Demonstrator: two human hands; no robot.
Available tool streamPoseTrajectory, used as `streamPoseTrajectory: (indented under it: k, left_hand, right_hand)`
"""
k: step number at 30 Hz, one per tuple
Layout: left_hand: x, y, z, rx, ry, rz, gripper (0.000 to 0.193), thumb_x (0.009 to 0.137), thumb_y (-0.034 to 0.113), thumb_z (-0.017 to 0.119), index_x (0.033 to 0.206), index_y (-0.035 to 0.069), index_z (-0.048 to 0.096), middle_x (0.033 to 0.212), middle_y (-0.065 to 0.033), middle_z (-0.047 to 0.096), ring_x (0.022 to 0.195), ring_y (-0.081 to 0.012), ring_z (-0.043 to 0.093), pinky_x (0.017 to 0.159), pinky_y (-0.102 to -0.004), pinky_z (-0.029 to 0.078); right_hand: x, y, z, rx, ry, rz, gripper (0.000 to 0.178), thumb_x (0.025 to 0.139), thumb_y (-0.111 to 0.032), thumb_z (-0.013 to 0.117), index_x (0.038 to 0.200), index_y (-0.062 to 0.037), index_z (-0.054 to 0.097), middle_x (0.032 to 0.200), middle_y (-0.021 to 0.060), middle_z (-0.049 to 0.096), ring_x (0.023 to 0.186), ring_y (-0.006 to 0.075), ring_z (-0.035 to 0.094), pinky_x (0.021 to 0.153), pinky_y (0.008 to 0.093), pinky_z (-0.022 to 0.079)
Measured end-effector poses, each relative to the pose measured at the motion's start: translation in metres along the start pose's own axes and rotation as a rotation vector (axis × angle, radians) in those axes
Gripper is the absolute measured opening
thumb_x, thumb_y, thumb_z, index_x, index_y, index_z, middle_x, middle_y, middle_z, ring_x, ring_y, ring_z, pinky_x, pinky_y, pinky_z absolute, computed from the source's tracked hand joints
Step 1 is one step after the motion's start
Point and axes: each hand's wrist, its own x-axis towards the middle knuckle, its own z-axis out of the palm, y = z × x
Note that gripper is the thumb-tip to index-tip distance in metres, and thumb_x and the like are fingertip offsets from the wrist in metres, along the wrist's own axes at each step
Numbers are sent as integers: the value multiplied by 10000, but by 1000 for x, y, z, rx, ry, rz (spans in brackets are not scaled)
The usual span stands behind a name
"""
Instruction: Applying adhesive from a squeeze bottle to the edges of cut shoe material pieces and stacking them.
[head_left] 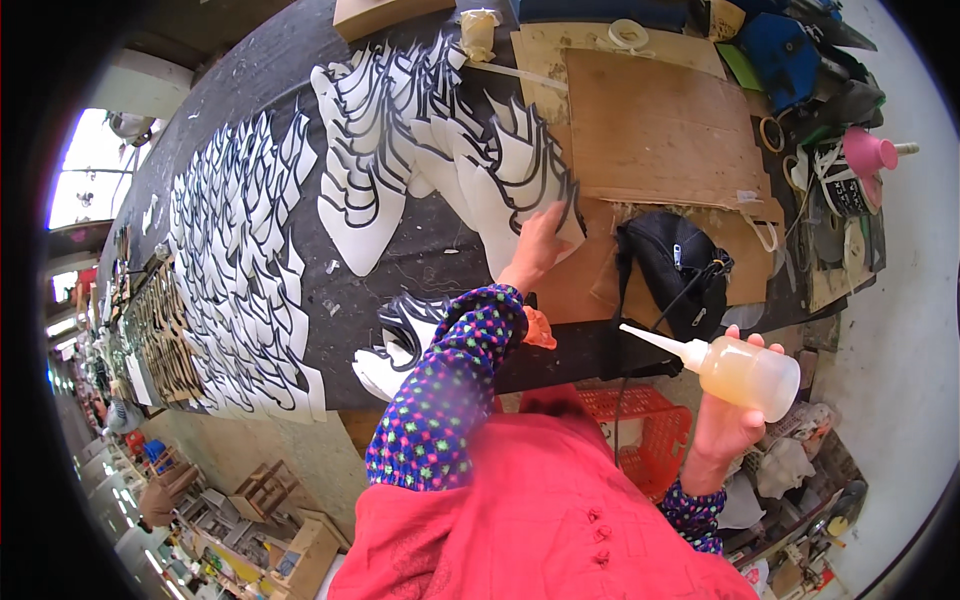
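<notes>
My left hand (538, 244) reaches forward onto the near end of a stack of white cut pieces with black curved edging (524, 168). Its fingers are stretched out and touch the top pieces; no grip on one can be made out. In my right hand (722, 428), held off the table's front edge, is a squeeze bottle (750, 376) of pale yellowish liquid. The bottle is tilted, with its long white nozzle pointing left. More such pieces (362, 160) fan out farther left, and a small pile (392, 350) lies beside my left forearm.
Overlapping rows of similar pieces (240, 270) cover the left of the dark table (335, 300). Cardboard sheets (660, 120) lie ahead on the right, with a black bag (672, 270) near them. A red basket (655, 425) stands below the front edge. Tape and tools crowd the right end.
</notes>
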Motion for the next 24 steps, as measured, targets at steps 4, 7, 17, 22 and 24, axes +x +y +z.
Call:
streamPoseTrajectory:
  k: [4,7,17,22,24]
  left_hand:
    - [-8,11,11,125,177,181,594,631,-17,692,1179,47,472,908,-175,563,889,-362,528,783,-416,426]
    - [-9,16,13,-25,158,198,549,636,-51,668,1145,37,482,927,-173,545,870,-356,528,774,-403,432]
    - [-22,17,0,-107,175,63,505,663,-42,649,1129,52,479,970,-166,542,915,-330,527,784,-380,436]
    - [-81,31,-62,-196,230,-21,333,731,36,610,1054,47,529,949,-154,563,927,-328,534,790,-377,433]
    - [-129,7,-84,-56,446,-55,247,746,66,618,983,30,556,915,-148,563,898,-318,536,784,-392,423]
  right_hand:
    - [1,5,3,42,-18,33,805,626,-187,777,1309,-110,359,1290,119,441,1241,380,356,1056,486,264]
    - [0,7,6,48,-9,61,810,614,-185,780,1305,-113,364,1286,126,444,1242,380,355,1056,488,262]
    - [-13,14,14,27,-48,108,820,609,-207,793,1302,-107,366,1289,118,444,1244,385,349,1054,494,264]
    - [-16,15,25,24,-135,88,799,643,-261,782,1312,-106,373,1325,106,413,1271,381,304,1070,510,212]
    - [-19,19,32,55,-161,118,802,646,-259,783,1315,-106,367,1330,105,408,1280,377,290,1069,516,209]
